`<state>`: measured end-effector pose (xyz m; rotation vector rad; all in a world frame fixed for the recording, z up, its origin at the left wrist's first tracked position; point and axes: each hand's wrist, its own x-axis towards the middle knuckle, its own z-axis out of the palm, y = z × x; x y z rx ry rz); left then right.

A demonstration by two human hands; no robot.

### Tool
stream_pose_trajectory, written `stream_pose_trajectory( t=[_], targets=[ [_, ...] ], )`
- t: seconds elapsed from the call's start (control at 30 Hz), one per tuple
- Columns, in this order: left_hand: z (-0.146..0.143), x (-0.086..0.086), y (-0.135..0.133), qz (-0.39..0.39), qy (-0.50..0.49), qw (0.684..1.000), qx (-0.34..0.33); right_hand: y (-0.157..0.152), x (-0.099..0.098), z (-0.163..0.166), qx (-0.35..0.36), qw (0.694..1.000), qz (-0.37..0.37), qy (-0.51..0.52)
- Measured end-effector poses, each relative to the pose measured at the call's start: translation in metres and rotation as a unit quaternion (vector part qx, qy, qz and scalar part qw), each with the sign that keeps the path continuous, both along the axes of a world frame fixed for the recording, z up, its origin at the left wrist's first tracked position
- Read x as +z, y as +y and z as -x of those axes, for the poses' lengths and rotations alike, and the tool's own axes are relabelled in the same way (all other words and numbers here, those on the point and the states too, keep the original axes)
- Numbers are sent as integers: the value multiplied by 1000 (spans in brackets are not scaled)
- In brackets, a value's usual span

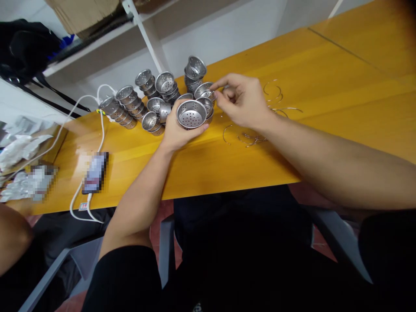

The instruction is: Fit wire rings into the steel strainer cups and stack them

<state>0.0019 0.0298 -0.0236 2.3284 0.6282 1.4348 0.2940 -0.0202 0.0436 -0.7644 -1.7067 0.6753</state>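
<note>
My left hand [178, 132] is wrapped round a small perforated metal strainer cup [191, 114], holding it upright just above the yellow table [325, 73]. My right hand [242, 100] is beside the cup, its fingers pinched together near the cup's rim; what they pinch is too thin to make out. Behind the cup lie several stacks of identical metal cups [156, 97]. Thin wire rings [250, 138] are scattered on the table under and beyond my right wrist.
A phone [95, 172] with a white cable [102, 130] lies at the left of the table. Plastic bags [19, 147] are piled at the far left, where another person's arm [13, 236] shows. A white shelf frame [146, 34] stands behind.
</note>
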Motion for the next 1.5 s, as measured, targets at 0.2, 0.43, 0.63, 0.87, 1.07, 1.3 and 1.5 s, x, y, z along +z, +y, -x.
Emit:
stream_pose_trajectory(
  t=[0.2, 0.43, 0.63, 0.87, 1.07, 1.3, 1.5],
  targets=[
    [2, -12, 13, -24, 16, 999, -19, 2, -1, -1, 8, 1000, -3, 11],
    [0, -4, 3, 3, 14, 1000, -1, 2, 0, -1, 13, 1000, -25, -1],
    [-3, -1, -4, 46, -16, 999, 13, 4, -3, -1, 6, 1000, 1, 1],
    [-8, 1, -6, 40, -11, 999, 10, 1, -1, -2, 9, 1000, 28, -1],
    [-9, 7, -10, 49, 7, 999, -18, 6, -6, -2, 26, 1000, 8, 7],
    [-5, 12, -15, 56, -14, 998, 31, 7, -6, -1, 15, 1000, -26, -3],
    [-7, -2, -3, 52, -31, 998, -7, 6, -7, -3, 7, 1000, 1, -2]
  ],
)
